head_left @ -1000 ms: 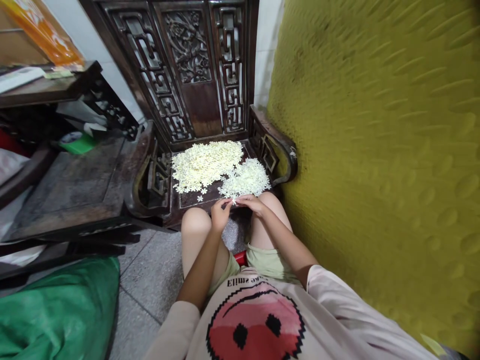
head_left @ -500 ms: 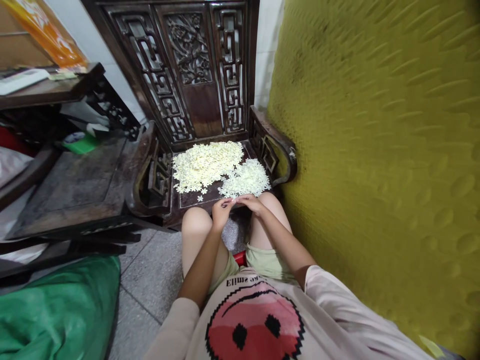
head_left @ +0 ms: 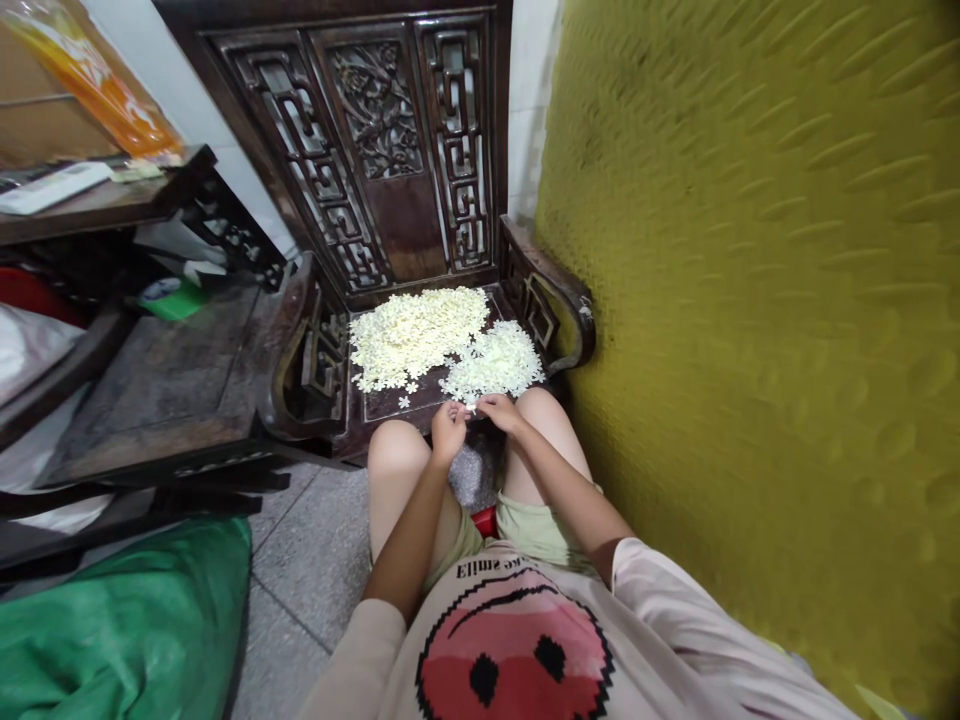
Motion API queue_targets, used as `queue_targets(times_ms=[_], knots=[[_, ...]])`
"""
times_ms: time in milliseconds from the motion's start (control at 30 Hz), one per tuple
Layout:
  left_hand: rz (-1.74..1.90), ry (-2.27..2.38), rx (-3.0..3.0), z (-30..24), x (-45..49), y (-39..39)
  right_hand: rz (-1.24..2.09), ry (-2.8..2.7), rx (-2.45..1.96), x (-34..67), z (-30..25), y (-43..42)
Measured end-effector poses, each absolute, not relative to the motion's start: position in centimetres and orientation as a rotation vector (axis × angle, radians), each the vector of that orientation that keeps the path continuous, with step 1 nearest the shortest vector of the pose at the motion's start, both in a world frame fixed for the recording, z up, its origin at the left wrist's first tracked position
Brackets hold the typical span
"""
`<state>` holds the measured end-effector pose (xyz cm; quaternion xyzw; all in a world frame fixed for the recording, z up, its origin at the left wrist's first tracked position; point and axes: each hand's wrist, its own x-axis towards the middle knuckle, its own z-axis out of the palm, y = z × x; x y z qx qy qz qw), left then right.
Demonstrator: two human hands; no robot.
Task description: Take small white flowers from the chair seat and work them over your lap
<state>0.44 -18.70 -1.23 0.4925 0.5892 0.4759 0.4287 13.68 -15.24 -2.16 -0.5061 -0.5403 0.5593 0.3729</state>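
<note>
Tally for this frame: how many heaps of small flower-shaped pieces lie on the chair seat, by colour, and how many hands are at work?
Cream-yellow heap: 1
Whiter heap: 1
Hands: 2 (left hand, right hand, fingertips meeting beside the whiter heap)
Total: 4

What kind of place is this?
Probably a room in someone's home: a carved wooden armchair heaped with pale flower pieces, a tiled floor and a cluttered side table.
</note>
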Motion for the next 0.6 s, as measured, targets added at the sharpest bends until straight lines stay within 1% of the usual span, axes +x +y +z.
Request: queue_targets(times_ms=[367, 600], knots=[[1.266, 1.463, 1.044, -1.4, 0.6, -18.4, 1.331, -1.133, -1.323, 11.6, -2.7, -16.4], [1.193, 1.525, 1.334, -0.7, -0.1, -18.8, 1.531, -1.176, -1.227, 12.2, -1.7, -16.9]])
